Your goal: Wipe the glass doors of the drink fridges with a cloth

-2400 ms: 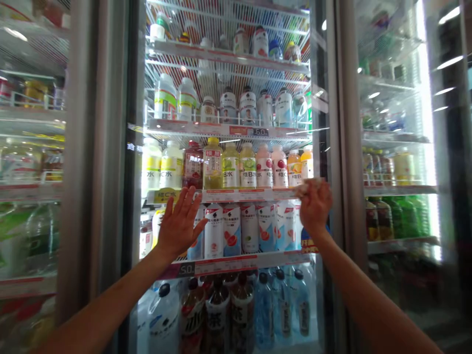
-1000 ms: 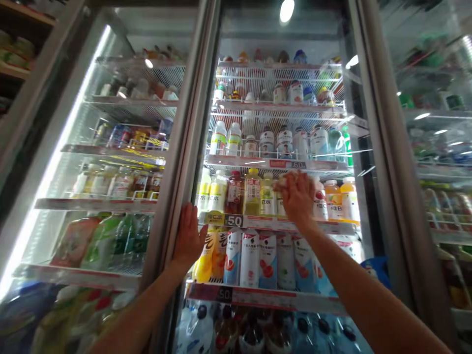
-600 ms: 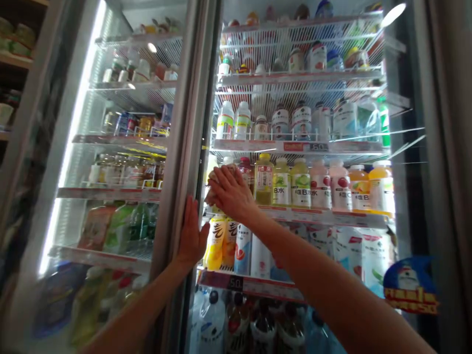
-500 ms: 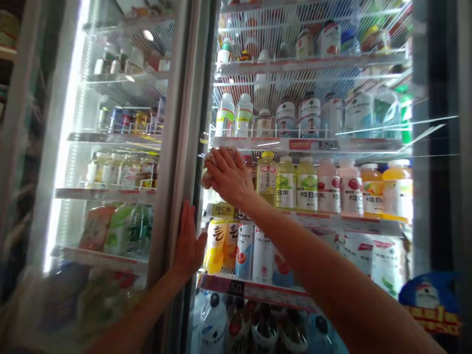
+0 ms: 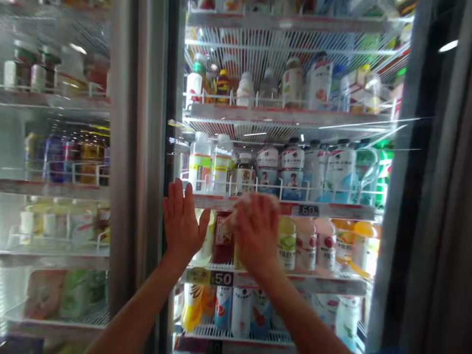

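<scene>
While my two forearms reach up from the bottom of the view, my left hand (image 5: 182, 219) lies flat and wide open against the glass door (image 5: 258, 162) of the drinks cooler, fingers spread and pointing straight up, the palm pressed near the door's left edge beside the grey frame post (image 5: 136, 162). My right hand (image 5: 256, 231) is just to its right, blurred, fingers curled together over a pale crumpled cloth (image 5: 254, 200) that shows as a whitish wad above my knuckles; I press that wad on the glass. The wad is too smeared to give a long axis; it sits at the height of a shelf's front edge.

Behind the glass, level with my hands, a shelf rail carries a price tag (image 5: 221, 279) reading 50, and upright bottles stand in a row: a dark red bottle (image 5: 222, 238) between my hands, then a green-labelled bottle (image 5: 287, 238) and orange bottles (image 5: 363, 241) to the right. One shelf up stand tall white bottles with yellow-green bands (image 5: 199, 162). Farther left, a neighbouring door (image 5: 55, 172) shows blurred cans and jars.
</scene>
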Demonstrator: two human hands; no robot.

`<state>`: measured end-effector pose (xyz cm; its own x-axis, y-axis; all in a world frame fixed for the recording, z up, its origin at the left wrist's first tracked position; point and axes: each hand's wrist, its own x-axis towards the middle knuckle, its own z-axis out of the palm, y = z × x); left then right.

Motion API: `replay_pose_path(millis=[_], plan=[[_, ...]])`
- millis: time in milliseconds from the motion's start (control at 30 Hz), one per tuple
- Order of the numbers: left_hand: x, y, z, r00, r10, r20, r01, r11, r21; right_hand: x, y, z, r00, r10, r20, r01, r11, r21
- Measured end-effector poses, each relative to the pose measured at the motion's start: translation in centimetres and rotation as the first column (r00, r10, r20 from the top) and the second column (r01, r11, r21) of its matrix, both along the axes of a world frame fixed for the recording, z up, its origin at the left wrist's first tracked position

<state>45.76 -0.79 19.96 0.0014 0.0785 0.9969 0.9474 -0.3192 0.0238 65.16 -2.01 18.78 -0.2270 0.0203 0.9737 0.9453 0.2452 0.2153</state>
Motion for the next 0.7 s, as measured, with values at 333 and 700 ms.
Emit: replay_pose_path(millis=[333,700], plan=[[-1.9,-1.2,1.0,0.991,0.007,-0.134,-0.015,0.998,-0.061,11.4,-0.5,5.0,0.899,-0.062,-0.434,0.142,0.978,0.156],[-0.8,-1.5,5.9,0.989,0.08,-0.126,-0.101,0.981,-0.168,17.3,-0.5,8.9,0.719,-0.179,-0.672,0.252,0.968,0.012]])
